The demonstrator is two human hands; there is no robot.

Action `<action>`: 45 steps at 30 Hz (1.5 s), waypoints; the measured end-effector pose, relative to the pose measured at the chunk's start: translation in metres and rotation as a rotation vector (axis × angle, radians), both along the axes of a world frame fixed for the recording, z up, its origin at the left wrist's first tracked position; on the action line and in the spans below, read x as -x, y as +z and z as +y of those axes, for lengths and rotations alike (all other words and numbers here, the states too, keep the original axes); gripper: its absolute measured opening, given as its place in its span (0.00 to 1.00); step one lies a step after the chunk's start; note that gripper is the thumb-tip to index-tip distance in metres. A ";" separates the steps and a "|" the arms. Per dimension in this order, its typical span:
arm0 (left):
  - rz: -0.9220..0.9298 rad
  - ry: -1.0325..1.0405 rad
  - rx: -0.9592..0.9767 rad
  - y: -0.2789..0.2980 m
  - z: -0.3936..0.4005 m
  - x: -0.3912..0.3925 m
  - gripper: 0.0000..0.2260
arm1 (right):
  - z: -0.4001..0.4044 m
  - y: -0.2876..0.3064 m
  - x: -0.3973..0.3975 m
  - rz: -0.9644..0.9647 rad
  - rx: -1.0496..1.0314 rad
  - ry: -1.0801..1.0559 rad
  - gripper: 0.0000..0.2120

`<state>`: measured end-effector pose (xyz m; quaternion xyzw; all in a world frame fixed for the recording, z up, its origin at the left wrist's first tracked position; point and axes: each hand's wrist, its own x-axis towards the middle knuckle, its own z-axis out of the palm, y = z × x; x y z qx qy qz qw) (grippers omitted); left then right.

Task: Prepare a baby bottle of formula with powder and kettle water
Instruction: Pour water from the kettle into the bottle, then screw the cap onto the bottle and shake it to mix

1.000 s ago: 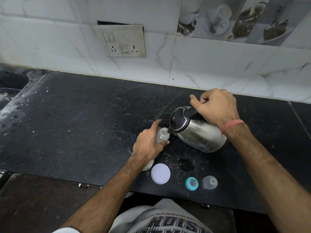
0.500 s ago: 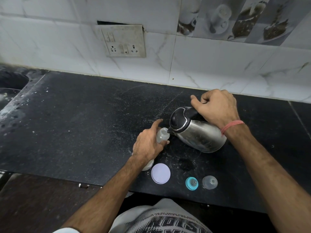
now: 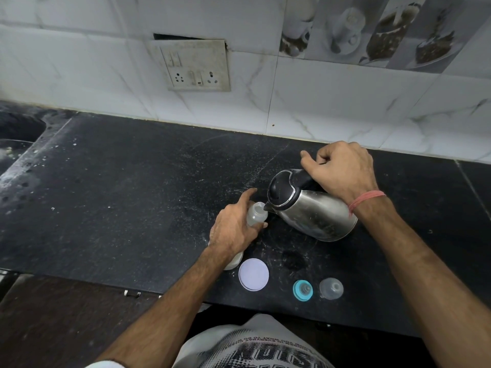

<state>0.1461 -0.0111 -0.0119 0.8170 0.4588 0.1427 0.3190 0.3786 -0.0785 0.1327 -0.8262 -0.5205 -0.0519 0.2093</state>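
I am standing at a black stone counter [image 3: 111,187] that is showing white specks and scratches. Behind it a white marble-look tiled wall [image 3: 332,107] is carrying a dirty switch and socket plate [image 3: 195,66]. At far left something like a sink [image 3: 16,134] is showing.

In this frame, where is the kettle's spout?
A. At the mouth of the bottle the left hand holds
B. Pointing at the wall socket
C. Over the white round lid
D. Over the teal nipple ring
A: the right hand tilts the kettle so its spout sits at the open mouth of the bottle, which the left hand grips on the counter.
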 end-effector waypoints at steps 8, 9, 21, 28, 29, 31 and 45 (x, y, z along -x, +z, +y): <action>-0.032 0.010 0.006 -0.003 0.002 -0.001 0.44 | -0.010 -0.008 -0.003 0.116 -0.092 -0.046 0.32; -0.043 0.011 0.008 -0.003 0.001 0.000 0.43 | -0.013 -0.011 -0.005 0.146 -0.110 -0.056 0.32; -0.142 0.006 0.043 -0.003 0.002 0.001 0.42 | -0.033 -0.048 -0.032 0.494 -0.423 -0.177 0.33; -0.204 -0.017 0.002 -0.004 0.002 0.005 0.41 | -0.037 -0.078 -0.051 0.720 -0.538 -0.204 0.35; -0.197 -0.023 -0.009 -0.003 0.002 0.005 0.41 | -0.039 -0.081 -0.052 0.740 -0.543 -0.202 0.35; -0.195 -0.037 -0.029 0.000 0.001 0.005 0.41 | -0.041 -0.084 -0.055 0.772 -0.548 -0.204 0.35; -0.269 -0.074 0.027 0.009 -0.057 -0.006 0.38 | -0.070 -0.089 -0.052 0.728 -0.558 -0.343 0.20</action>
